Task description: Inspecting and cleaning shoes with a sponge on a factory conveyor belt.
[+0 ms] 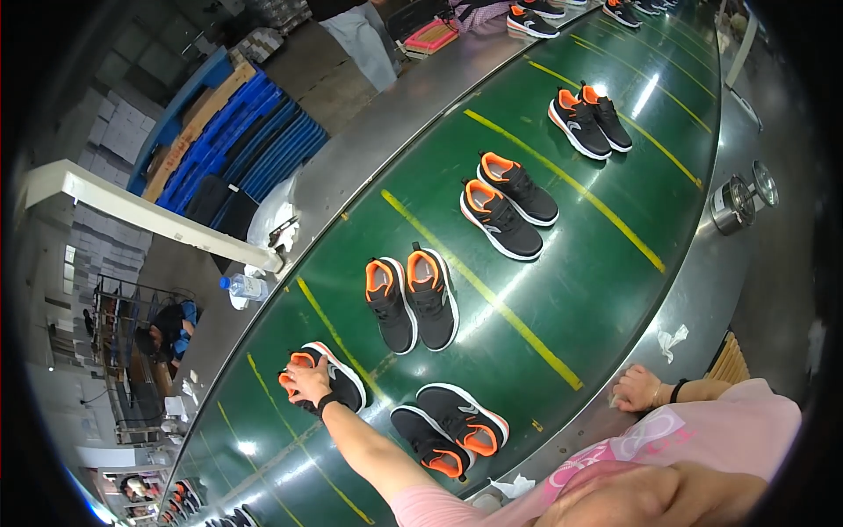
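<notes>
My left hand (309,384) reaches across the green belt and grips a pair of black sneakers (344,379) with orange lining and white soles. Its fingers lie over the shoe openings and hide part of the pair. My right hand (636,389) is curled at the belt's near metal edge; a pale scrap shows by its fingertips, too small to name. Between my arms another pair of sneakers (450,423) lies with its heels toward me. Farther along sits an upright pair (411,299), its heels pointing away.
More sneaker pairs (507,204) stand up the belt (518,299), which has yellow cross lines. A metal tin (732,205) and crumpled tissue (673,342) are on the right ledge. Left are a bottle (244,286), a white metal post (149,211) and stacked blue pallets (255,132).
</notes>
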`<state>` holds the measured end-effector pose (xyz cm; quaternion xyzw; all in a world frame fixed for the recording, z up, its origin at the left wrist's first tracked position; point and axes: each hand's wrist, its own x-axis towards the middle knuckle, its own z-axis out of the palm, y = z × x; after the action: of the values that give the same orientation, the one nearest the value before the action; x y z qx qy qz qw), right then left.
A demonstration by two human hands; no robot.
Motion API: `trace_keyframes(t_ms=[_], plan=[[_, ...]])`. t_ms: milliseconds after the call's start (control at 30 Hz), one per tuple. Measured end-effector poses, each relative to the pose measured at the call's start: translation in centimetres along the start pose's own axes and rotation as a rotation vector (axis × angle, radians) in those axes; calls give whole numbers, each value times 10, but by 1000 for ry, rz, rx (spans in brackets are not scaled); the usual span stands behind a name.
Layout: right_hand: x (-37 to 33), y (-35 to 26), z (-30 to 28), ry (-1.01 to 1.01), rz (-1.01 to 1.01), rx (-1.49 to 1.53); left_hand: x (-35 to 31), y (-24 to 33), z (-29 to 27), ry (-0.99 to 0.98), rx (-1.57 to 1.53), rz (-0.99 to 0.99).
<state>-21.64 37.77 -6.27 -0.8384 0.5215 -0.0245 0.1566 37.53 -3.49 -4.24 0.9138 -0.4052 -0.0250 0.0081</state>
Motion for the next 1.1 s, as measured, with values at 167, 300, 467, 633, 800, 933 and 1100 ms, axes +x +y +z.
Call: trace_keyframes(t_ms=[167,300,467,633,800,933,1100], plan=[[-1,1,-5,-47,59,-17,-11,39,-10,-55,78,-111],[-2,10,3,-18,30,10,-17,22,-24,-109,140,-79],[-23,15,17,24,72,-25,-39,42,13,49,-13,59],[4,12,-31,96,-49,16,-101,0,-13,184,-1,35],[-27,30,11,149,-19,48,-134,16,-39,457,-85,295],[-33,30,15,228,-23,49,-177,60,-108,492,-104,556],[-34,31,17,319,-20,121,-278,101,-153,452,-57,939]])
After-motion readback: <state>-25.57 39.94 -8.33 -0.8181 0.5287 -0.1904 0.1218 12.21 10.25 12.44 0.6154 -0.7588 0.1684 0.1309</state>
